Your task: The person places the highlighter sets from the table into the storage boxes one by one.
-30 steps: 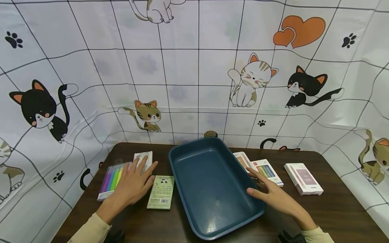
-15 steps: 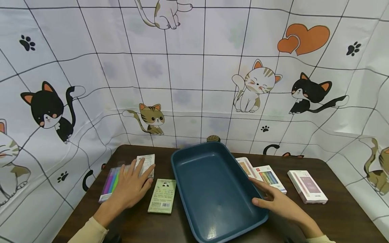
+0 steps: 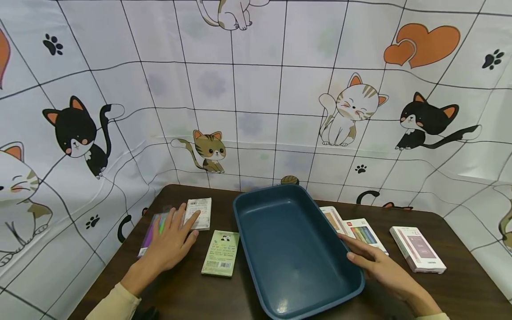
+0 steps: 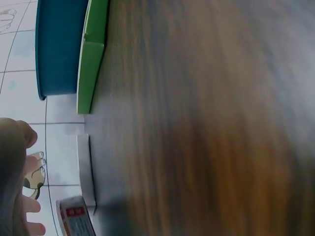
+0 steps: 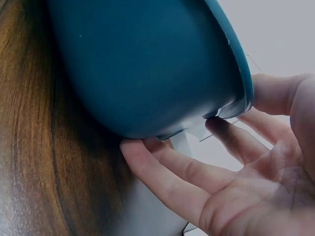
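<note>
A dark blue plastic tray (image 3: 296, 249) lies at a slant on the table. My right hand (image 3: 386, 269) holds its right side; in the right wrist view the thumb (image 5: 275, 93) is at the rim and the fingers meet the outer wall. With fingers spread, my left hand (image 3: 164, 244) is over a clear pack of coloured markers (image 3: 147, 238) and largely covers it; contact cannot be made out. A small white printed box (image 3: 202, 212) lies by its fingertips. Between that hand and the tray is a flat green box (image 3: 221, 254), also close in the left wrist view.
Right of the tray lie a box with a coloured-pencil picture (image 3: 365, 233) and another white box (image 3: 331, 217) partly hidden by the tray rim. Farther right is a white box with a pinkish panel (image 3: 418, 249). A cat-print sheet (image 3: 256, 89) hangs behind the dark wooden table (image 3: 176, 293).
The head view has shifted. My left hand has moved slightly left, farther over the marker pack, uncovering more of the small white box. My right thumb has drawn back to the tray's rim.
</note>
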Available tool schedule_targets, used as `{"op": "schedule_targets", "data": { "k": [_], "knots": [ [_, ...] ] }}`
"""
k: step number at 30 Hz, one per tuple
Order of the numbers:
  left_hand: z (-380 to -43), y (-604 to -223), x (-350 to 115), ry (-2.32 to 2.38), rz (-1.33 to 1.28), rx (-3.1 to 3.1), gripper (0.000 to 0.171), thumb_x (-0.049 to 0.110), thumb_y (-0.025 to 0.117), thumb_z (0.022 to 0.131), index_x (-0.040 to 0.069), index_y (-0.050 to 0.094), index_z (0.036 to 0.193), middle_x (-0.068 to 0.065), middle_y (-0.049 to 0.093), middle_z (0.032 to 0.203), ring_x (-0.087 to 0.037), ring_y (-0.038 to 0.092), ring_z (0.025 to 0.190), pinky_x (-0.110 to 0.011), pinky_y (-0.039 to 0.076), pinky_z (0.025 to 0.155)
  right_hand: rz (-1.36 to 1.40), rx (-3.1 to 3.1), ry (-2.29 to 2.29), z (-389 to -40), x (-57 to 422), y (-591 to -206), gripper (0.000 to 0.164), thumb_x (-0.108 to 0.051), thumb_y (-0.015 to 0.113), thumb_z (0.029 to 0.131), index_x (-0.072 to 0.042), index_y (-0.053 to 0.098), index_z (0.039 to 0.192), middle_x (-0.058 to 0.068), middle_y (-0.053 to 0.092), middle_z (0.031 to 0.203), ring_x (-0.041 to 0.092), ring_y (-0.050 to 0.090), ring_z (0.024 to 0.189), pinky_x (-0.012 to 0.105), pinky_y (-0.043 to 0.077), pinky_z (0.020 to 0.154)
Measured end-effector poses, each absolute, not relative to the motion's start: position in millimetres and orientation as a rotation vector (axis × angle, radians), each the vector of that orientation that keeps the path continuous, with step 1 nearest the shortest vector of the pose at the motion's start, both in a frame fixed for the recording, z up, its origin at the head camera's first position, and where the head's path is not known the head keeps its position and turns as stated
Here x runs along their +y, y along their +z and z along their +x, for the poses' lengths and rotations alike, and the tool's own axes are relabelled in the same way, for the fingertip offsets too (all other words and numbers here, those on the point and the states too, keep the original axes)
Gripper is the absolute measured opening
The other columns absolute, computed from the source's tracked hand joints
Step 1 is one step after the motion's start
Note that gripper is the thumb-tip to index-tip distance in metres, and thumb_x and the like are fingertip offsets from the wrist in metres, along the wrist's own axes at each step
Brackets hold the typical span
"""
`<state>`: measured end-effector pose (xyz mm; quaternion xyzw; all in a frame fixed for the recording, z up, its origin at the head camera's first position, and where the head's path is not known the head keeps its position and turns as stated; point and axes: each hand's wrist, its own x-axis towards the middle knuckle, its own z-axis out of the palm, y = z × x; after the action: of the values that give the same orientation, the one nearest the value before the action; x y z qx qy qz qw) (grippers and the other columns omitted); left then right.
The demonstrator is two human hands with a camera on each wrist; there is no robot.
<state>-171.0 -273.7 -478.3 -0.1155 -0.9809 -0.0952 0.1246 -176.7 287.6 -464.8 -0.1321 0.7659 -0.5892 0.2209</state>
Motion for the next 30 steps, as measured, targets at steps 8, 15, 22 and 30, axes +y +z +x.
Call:
{"op": "schedule_targets", "data": {
  "k": [8, 15, 22, 30],
  "knots": [
    [-170, -470, -287, -0.333, -0.231, -2.842, 0.056, 0.038, 0.045, 0.108, 0.017, 0.037, 0.159, -0.027, 0.016, 0.162, -0.053, 0.015, 0.144, -0.079, 0.005, 0.105, -0.391, 2.116, -1.617, -180, 292, -464, 0.058, -0.024, 0.054, 0.108, -0.026, 0.032, 0.162, 0.010, 0.019, 0.166, 0.042, 0.019, 0.145, 0.040, 0.052, 0.090],
    [-171, -461, -302, -0.372, -0.156, -2.908, 0.060, 0.039, 0.045, 0.109, 0.018, 0.027, 0.162, -0.027, 0.012, 0.163, -0.058, 0.012, 0.142, -0.086, 0.007, 0.096, -0.440, 2.155, -1.598, -181, 293, -463, 0.059, -0.022, 0.053, 0.108, -0.022, 0.030, 0.162, 0.015, 0.022, 0.164, 0.032, 0.048, 0.076, 0.034, 0.044, 0.055],
    [-171, -458, -309, -0.434, -0.081, -2.971, 0.062, 0.043, 0.039, 0.110, 0.018, 0.021, 0.164, -0.025, 0.008, 0.165, -0.058, 0.010, 0.143, -0.090, 0.014, 0.091, -0.434, 2.135, -1.626, -182, 292, -464, 0.058, -0.020, 0.053, 0.108, -0.021, 0.031, 0.162, 0.015, 0.023, 0.164, 0.023, 0.034, 0.060, 0.042, 0.032, 0.050],
    [-169, -458, -312, -0.516, -0.029, -3.023, 0.064, 0.047, 0.035, 0.110, 0.014, 0.020, 0.164, -0.031, 0.004, 0.163, -0.062, 0.014, 0.140, -0.090, 0.019, 0.088, -0.424, 2.128, -1.600, -181, 292, -466, 0.058, -0.021, 0.051, 0.109, -0.023, 0.029, 0.163, 0.014, 0.021, 0.164, 0.015, 0.048, 0.077, 0.041, 0.037, 0.052]
  ]
}}
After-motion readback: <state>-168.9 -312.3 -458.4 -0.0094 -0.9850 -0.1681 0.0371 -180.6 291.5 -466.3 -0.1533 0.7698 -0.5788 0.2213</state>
